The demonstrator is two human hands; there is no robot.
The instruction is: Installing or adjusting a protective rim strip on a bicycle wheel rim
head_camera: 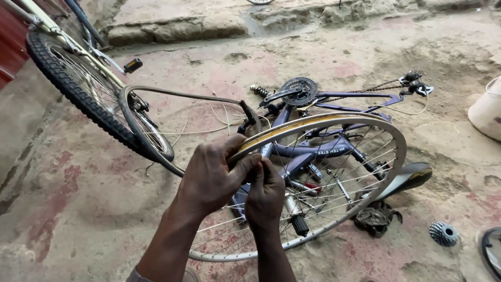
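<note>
we are pinching a rubber strip against the bare wheel rim at centre frame, left hand and right hand pressed together; the strip is trailing toward upper left, beyond the left hand.

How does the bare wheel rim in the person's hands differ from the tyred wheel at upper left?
The bare rim carries no tyre, showing a yellowish strip in its channel; the tyred wheel wears a black knobby tyre. The rim is loose, gripped by the left hand and right hand over the purple frame; the tyred wheel sits mounted in a pale bicycle. Both have thin metal spokes.
</note>
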